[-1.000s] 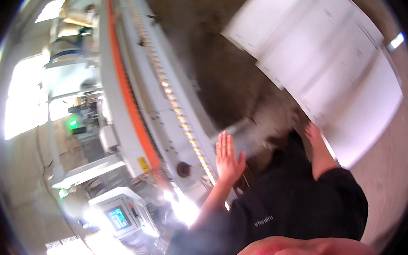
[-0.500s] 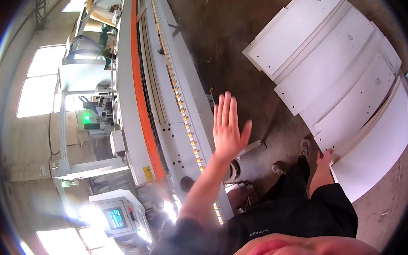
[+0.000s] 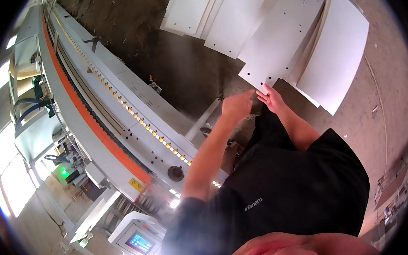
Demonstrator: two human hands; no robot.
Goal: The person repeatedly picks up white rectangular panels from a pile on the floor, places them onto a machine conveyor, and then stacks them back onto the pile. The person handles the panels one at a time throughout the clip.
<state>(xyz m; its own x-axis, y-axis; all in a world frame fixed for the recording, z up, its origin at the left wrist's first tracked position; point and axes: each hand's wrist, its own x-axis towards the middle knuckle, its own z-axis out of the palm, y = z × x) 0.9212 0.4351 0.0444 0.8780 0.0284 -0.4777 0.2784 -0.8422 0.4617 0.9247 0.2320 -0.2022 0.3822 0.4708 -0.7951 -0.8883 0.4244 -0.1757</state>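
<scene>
Head view: white rectangular panels with dark holes (image 3: 273, 40) lie overlapped toward one o'clock, cut off above; the right hand (image 3: 272, 100), fingers spread, is at their near corner. Beside it the left hand (image 3: 236, 108) looks partly curled; hidden fingers leave its closure uncertain. Toward ten o'clock runs a long grey metal machine (image 3: 113, 114) with an orange strip (image 3: 91, 123). At seven, text on a blue-lit rectangular screen (image 3: 140, 242) is illegible; a yellow warning label (image 3: 136, 184) sits at eight, pale lettering (image 3: 253, 205) at five.
</scene>
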